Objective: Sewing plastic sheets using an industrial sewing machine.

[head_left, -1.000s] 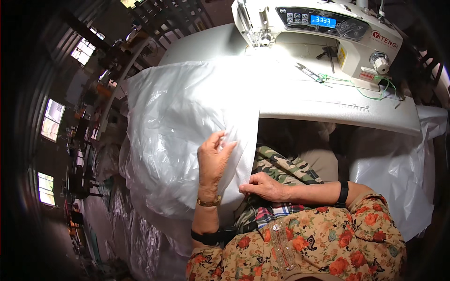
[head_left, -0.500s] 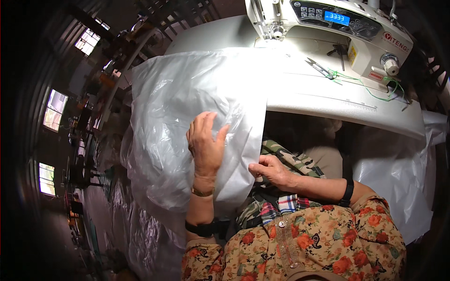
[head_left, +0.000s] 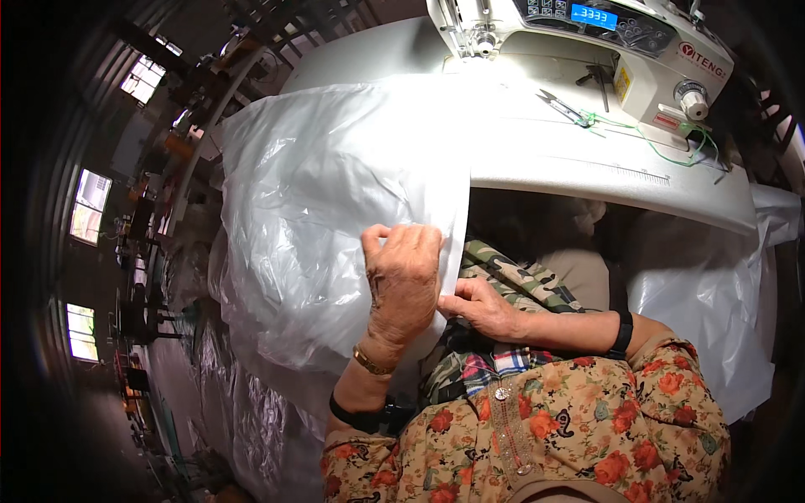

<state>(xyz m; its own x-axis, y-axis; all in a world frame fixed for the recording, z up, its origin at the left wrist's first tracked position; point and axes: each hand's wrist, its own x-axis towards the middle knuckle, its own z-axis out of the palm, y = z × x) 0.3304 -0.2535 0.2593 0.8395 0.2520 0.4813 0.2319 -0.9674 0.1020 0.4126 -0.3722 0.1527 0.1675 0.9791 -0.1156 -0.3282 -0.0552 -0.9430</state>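
A large, wrinkled sheet of translucent white plastic (head_left: pixel 293 193) lies over the left part of the sewing table and hangs down toward my lap. A narrow band, seemingly a folded edge, runs down its right side. My left hand (head_left: pixel 404 281) rests on the sheet beside this band, its fingers curled and closed on the plastic; its thumb is hidden. Lower on the same edge, my right hand (head_left: pixel 485 308) pinches the plastic between thumb and forefinger. Beyond the sheet stands a white sewing machine (head_left: pixel 579 42), its needle area (head_left: pixel 483 42) brightly lit.
Small thread snips (head_left: pixel 563 109) lie on the white table (head_left: pixel 579 168) beside a loose green thread (head_left: pixel 662 155). A black tool (head_left: pixel 597 80) is under the machine arm. Another plastic sheet (head_left: pixel 704 310) hangs at the right. Camouflage cloth (head_left: pixel 511 272) covers part of my lap.
My left hand has moved right, from lying spread on the sheet to curling closed near its right edge. My right hand keeps its pinch and has shifted slightly left with the edge.
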